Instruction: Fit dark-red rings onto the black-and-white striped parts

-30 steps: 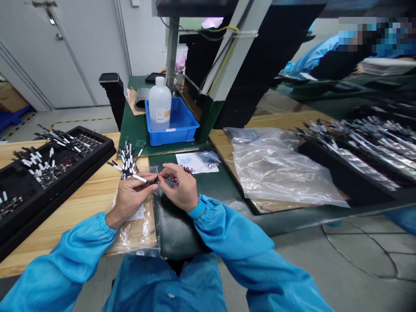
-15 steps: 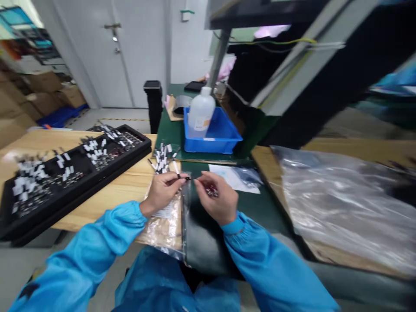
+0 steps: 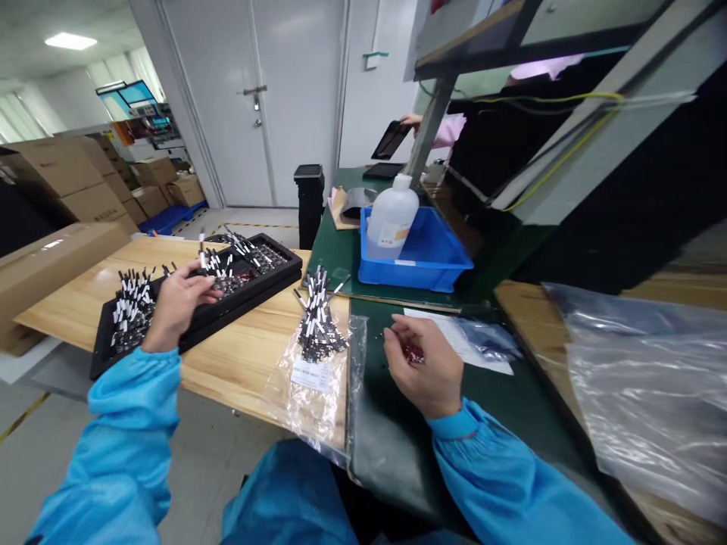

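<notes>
My left hand (image 3: 179, 303) rests over a black foam tray (image 3: 284, 261) on the wooden bench (image 3: 238, 386), its fingers among rows of small components with black-and-white tabs (image 3: 133, 310). Whether it grips one is hidden. My right hand (image 3: 425, 365) is over the dark green mat, its fingers pinched on small dark red parts (image 3: 413, 353). A bundle of tabbed components (image 3: 318, 333) lies on a clear labelled plastic bag (image 3: 311, 397) between my hands.
A blue crate (image 3: 414, 261) holds a white plastic bottle (image 3: 391, 218) beyond my hands. A co-worker's hand (image 3: 412, 119) holds a tablet (image 3: 391, 140) at the far side. Clear plastic sheeting (image 3: 641, 386) lies at right; cardboard boxes (image 3: 57, 185) stand at left.
My left hand has moved left from my right hand to the black tray. My view has swung left. My right hand still pinches the dark red parts.
</notes>
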Motion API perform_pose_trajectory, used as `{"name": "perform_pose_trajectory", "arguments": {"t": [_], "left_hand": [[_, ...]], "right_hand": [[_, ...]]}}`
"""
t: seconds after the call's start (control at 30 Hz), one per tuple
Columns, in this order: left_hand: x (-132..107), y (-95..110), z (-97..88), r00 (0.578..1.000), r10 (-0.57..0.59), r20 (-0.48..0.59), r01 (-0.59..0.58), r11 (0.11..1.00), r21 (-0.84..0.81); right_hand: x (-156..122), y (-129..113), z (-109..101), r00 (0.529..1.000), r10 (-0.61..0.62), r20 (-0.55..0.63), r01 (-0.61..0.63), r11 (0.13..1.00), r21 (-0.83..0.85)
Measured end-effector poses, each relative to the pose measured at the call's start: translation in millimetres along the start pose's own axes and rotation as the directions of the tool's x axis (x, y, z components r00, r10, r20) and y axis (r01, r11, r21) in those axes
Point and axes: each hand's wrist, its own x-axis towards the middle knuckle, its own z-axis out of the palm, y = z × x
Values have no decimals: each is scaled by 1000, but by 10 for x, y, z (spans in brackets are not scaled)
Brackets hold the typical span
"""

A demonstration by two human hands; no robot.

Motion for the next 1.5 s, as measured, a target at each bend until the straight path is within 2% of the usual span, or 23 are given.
{"name": "perform_pose_trajectory", "arguments": {"t": [0.1, 0.2, 0.33, 0.5, 0.6, 0.67, 0.7, 0.77, 0.83, 0.87, 0.93, 1.03, 1.07, 1.13, 1.23, 1.37, 1.5], "left_hand": [[171, -15, -505, 983, -94, -158, 119, 981, 152], [239, -79, -772, 958, -171, -231, 233, 933, 274], [222, -116, -848, 950, -187, -249, 292, 814, 503], [133, 3, -826, 952, -119, -282, 291, 641, 711], [41, 81, -767, 978, 32, -205, 158, 524, 837], [-31, 110, -664, 991, 114, -75, 15, 456, 890], [-69, 117, -586, 993, 117, -5, -48, 450, 892], [-151, 116, -373, 992, 39, 124, -126, 526, 841], [-241, 98, -93, 957, -70, 282, -174, 638, 750], [-288, 84, 62, 923, -113, 368, -197, 681, 705], [-375, 42, 379, 827, -178, 534, -254, 728, 637], [-464, -50, 800, 681, -211, 701, -357, 741, 569], [-482, -89, 912, 653, -213, 726, -375, 742, 555], [-508, -173, 1086, 644, -216, 734, -387, 735, 557], [-547, -294, 1243, 689, -249, 681, -391, 664, 638], [-601, -392, 1331, 729, -251, 637, -405, 592, 697], [-612, -425, 1348, 721, -264, 641, -372, 634, 679]], "right_hand": [[23, -18, -6, 999, -37, 2, 37, 999, 6], [25, -13, -7, 999, -43, 10, 43, 999, 17], [15, 7, -7, 999, -47, 22, 47, 999, 26], [23, 18, -16, 999, -51, 15, 51, 998, 26], [31, 13, -25, 1000, -31, 7, 30, 999, 22], [32, 6, -31, 1000, -8, 0, 8, 1000, 24], [31, 3, -34, 1000, 3, -4, -3, 1000, 25], [28, 0, -40, 1000, 24, -9, -24, 999, 28], [24, 2, -47, 999, 46, -10, -46, 998, 30], [24, 5, -52, 998, 60, -12, -60, 998, 31], [27, 15, -65, 996, 92, -14, -91, 995, 31], [44, 38, -88, 991, 130, -23, -130, 991, 19], [52, 48, -95, 991, 134, -30, -133, 991, 16], [65, 69, -107, 990, 132, -46, -131, 991, 17], [73, 96, -116, 989, 139, -51, -138, 990, 22], [70, 124, -117, 986, 164, -38, -164, 986, 15], [87, 170, -139, 976, 210, -60, -210, 978, 18]]}}
